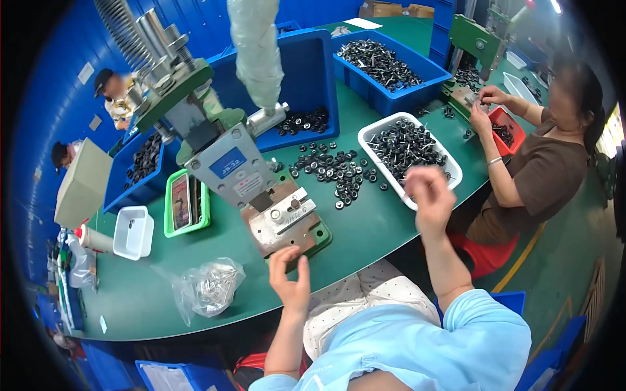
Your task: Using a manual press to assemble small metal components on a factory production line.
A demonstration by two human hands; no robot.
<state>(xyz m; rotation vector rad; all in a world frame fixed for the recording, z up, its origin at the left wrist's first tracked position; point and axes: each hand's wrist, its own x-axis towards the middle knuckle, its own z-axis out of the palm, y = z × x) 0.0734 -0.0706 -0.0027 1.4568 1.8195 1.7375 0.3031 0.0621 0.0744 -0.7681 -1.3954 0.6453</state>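
My left hand (291,280) is at the front edge of the hand press's metal base (270,228), thumb and fingers apart, with nothing visible between them. A small metal fixture block (293,215) sits on that base, beneath the grey press head (231,163). My right hand (430,199) is over the near right rim of a white tray (458,171), its fingers curled together; whatever they hold, if anything, is hidden. Black-headed pieces with metal stems (404,146) fill the tray. Small round black caps with metal centres (342,173) lie loose between press and tray.
Behind the press stands a blue bin (306,78) of black caps, beside another blue bin (385,98) of stemmed pieces. To the left are a green basket (186,202), a white container (134,231) and a plastic bag of metal pins (215,287). A co-worker (541,150) works at a press on the right.
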